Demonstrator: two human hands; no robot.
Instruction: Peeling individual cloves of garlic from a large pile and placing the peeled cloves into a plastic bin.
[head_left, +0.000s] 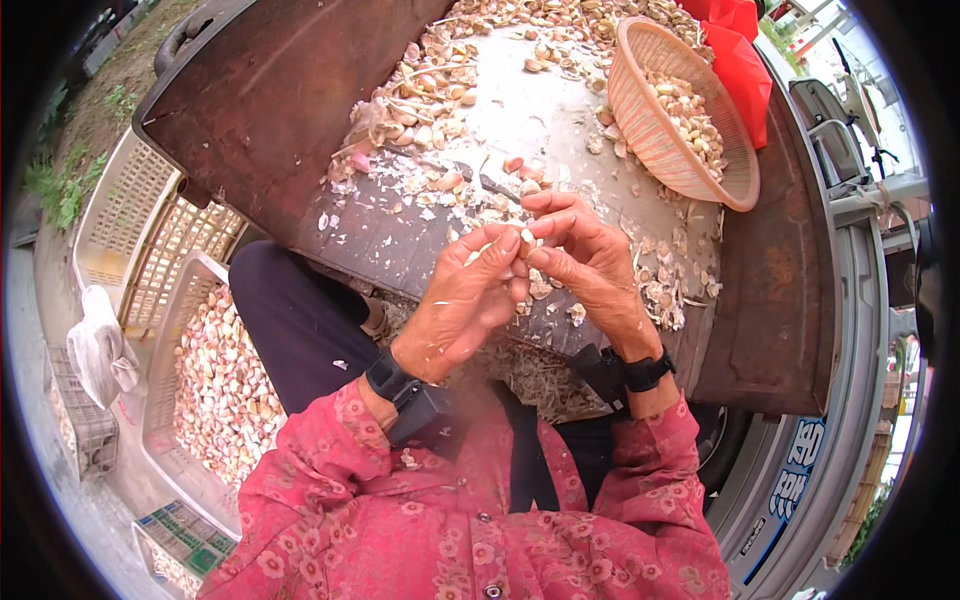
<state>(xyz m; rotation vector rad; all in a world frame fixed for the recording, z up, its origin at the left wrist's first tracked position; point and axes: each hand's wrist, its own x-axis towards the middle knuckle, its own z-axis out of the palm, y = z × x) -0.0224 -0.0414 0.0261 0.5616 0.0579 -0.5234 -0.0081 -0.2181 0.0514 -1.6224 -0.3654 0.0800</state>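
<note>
My left hand (469, 296) pinches a garlic clove (527, 237) between thumb and fingers, in front of my chest. More pale garlic shows at the edge of that hand, partly covered by the fingers. From the other side, the thumb and fingertips of my right hand (592, 259) meet at the same clove, its outer fingers raised. Beneath both hands, papery garlic skins (435, 191) litter the metal bed of a cart. Loose unpeeled cloves (420, 105) are heaped farther up the bed. A pinkish plastic basket (630, 112) holding pale cloves (694, 127) leans at the upper right.
Rusty metal sides (262, 97) wall the bed at left and right (776, 300). A red plastic bag (739, 82) hangs behind the basket. On my left stands a crate (161, 427) full of cloves, with a whitish cloth (101, 345) and other crates beside it.
</note>
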